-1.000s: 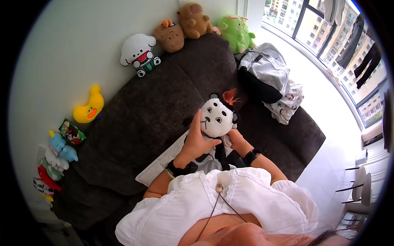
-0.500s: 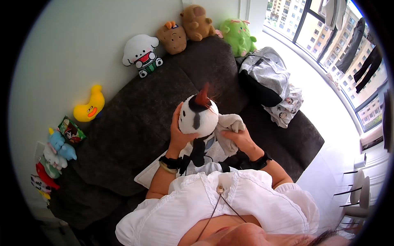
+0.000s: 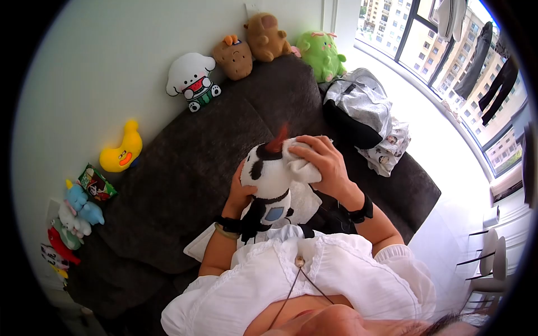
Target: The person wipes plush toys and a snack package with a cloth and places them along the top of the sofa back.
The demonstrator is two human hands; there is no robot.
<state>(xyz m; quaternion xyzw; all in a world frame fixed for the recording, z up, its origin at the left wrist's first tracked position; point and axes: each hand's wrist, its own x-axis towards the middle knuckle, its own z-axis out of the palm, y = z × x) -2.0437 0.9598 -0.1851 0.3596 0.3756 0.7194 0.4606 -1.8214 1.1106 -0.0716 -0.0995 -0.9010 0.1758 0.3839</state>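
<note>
A black-and-white plush toy (image 3: 268, 178) with a reddish tuft on its head sits in front of my chest. My left hand (image 3: 241, 191) is wrapped round the left side of its head. On the other side my right hand (image 3: 329, 167) is closed on a pale cloth (image 3: 298, 162), pressing it against the toy's head. The cloth and fingers cover part of that side. Below the head, the toy's dark arm and a blue-grey patch on its body are visible.
A dark sofa (image 3: 185, 168) lies beyond my hands. Along its back are a white dog plush (image 3: 190, 73), brown plushes (image 3: 268, 39), a green plush (image 3: 321, 56) and a yellow plush (image 3: 124, 150). A grey-and-black bag (image 3: 358, 106) rests at the right, near chairs (image 3: 486, 252).
My right hand has risen with the cloth from beside the toy's neck onto its head. The toy's head has turned and tilted, and more of its body shows.
</note>
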